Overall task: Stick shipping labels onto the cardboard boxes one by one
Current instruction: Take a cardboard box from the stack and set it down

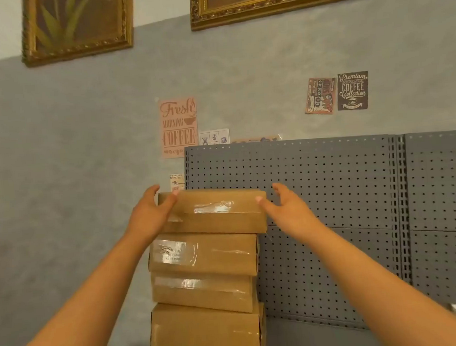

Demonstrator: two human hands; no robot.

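- the stack of cardboard boxes (203, 282) stands tall and uneven, each box shifted a little from the one below, so a sideways tug on the top one could drag the rest and topple the pile.
- the top cardboard box (213, 211) overhangs the second box (203, 254) to the right; lifting it by one end only could tip it off that side, toward the grey pegboard panel (330, 192).
- the glossy tape (214, 207) across the top box looks slick, so fingers landing there may slip.
- no shipping label shows anywhere in view, so i cannot tell where the labels wait; the box likely has to come down to a working surface first.
- the left hand (150, 213) lies against the left end of the top box, fingers spread and reaching over its far edge, thumb on the near face; it touches the box but does not look closed round it.
- the right hand (287, 205) is spread wide just right of the box, with only the thumb tip at the right corner.
- the top box sits between the two hands, far out at arm's length, near the wall with coffee posters (178, 127).
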